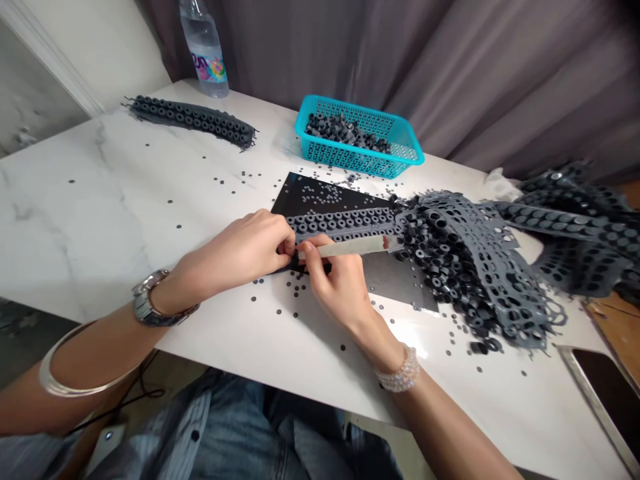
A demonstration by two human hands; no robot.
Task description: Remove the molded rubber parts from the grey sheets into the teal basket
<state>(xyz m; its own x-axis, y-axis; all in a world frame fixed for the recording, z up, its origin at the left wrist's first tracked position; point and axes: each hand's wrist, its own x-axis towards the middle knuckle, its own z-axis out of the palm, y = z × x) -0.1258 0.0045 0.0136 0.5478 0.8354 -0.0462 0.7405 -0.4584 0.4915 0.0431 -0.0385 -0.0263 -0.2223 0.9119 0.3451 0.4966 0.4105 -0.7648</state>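
Note:
A dark grey rubber strip (pixel 345 220) with rows of round rings lies on a black sheet (pixel 403 283) in the middle of the table. My left hand (pixel 240 250) is at the strip's left end, its fingers curled and pressed together there; what they pinch is hidden. My right hand (pixel 340 283) is closed round a pale, flat-handled tool (pixel 353 247). One end of the tool points left toward my left fingertips, the other reaches right toward a heap of black rings (pixel 445 267).
A blue basket (pixel 350 160) of black pieces stands behind. Another ringed strip (pixel 193 120) and a bottle (pixel 205 53) are at the back left. Perforated rubber sheets (pixel 493 257) lie at right, a phone (pixel 607 393) at the right edge. Small discs are scattered about.

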